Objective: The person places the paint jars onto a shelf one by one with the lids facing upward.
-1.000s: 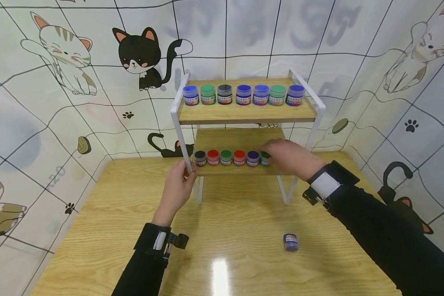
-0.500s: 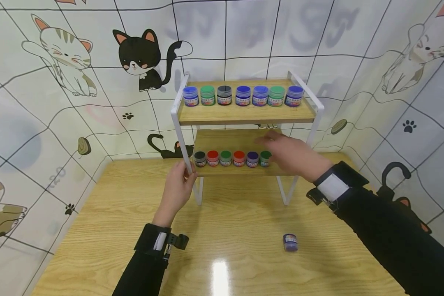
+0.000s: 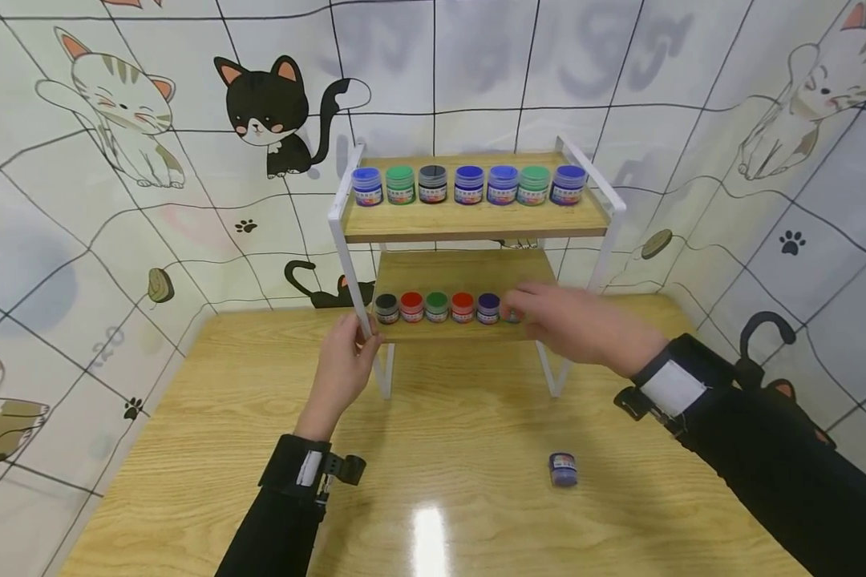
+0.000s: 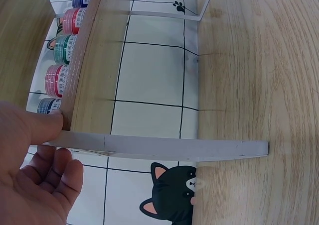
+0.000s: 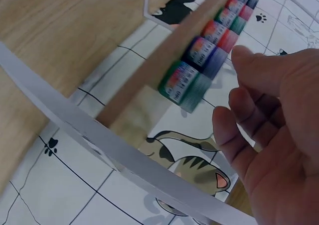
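Observation:
My left hand (image 3: 342,361) pinches the left white post of a two-tier shelf rack (image 3: 476,237) at the lower tier's corner; in the left wrist view the thumb (image 4: 47,125) lies on top. On the lower tier stands a row of small paint jars, with a green jar (image 5: 184,88) at the right end beside a purple jar (image 5: 205,56). My right hand (image 3: 577,324) is at that end and partly hides the green jar in the head view. In the right wrist view its loosely bent fingers hold nothing and are apart from the jars.
Several blue, green and black paint jars (image 3: 469,186) line the upper tier. One purple jar (image 3: 564,470) lies on the wooden table (image 3: 260,481) in front of the rack. A cat-print sheet (image 3: 397,72) covers the walls behind and beside the table.
My right hand rose off the end green jar, baring it, then came back down in front of it. The left hand keeps its place on the rack; the head view shifts slightly.

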Action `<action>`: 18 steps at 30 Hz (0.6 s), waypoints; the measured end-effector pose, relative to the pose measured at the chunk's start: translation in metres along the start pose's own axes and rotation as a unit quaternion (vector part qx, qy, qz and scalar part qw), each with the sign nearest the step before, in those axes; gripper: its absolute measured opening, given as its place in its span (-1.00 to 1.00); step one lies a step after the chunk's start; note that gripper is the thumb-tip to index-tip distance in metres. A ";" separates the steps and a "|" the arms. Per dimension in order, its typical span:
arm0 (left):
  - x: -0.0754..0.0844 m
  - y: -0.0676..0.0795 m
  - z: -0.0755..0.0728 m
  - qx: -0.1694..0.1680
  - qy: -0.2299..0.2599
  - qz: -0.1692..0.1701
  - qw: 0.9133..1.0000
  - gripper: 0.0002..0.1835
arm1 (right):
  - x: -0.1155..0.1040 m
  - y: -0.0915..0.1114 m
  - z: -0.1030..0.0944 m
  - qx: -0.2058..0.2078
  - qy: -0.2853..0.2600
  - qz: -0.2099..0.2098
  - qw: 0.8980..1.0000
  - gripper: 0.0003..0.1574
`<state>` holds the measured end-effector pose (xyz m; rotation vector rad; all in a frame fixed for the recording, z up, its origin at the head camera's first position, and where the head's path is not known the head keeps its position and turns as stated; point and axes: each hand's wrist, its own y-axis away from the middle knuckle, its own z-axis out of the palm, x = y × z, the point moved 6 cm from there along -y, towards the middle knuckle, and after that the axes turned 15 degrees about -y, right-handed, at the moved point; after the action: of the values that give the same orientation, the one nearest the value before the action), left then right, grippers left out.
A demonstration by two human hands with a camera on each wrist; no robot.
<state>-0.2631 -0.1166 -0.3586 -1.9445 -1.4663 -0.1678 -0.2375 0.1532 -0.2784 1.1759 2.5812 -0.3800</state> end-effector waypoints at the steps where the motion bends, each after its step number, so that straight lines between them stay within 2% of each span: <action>1: 0.000 0.000 0.000 0.001 -0.001 0.000 1.000 -0.89 | -0.001 0.001 0.002 -0.003 -0.002 -0.004 1.000 -0.70; 5: -0.002 -0.001 -0.001 0.000 -0.004 -0.001 1.000 -0.88 | -0.004 0.007 0.015 -0.013 0.013 -0.032 0.999 -0.77; 9: -0.003 -0.001 -0.001 0.000 -0.006 -0.002 1.000 -0.89 | -0.003 0.012 0.035 -0.035 0.019 -0.045 0.998 -0.76; 14: -0.001 -0.001 -0.001 0.007 -0.001 0.003 1.000 -0.89 | 0.006 0.022 0.064 -0.082 -0.011 -0.021 0.996 -0.74; 18: 0.000 -0.001 -0.001 0.009 0.002 0.007 1.000 -0.90 | 0.014 0.033 0.083 -0.127 -0.042 0.012 0.991 -0.72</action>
<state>-0.2633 -0.1170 -0.3575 -1.9401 -1.4463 -0.1510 -0.2093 0.1542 -0.3645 1.0743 2.4533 -0.0878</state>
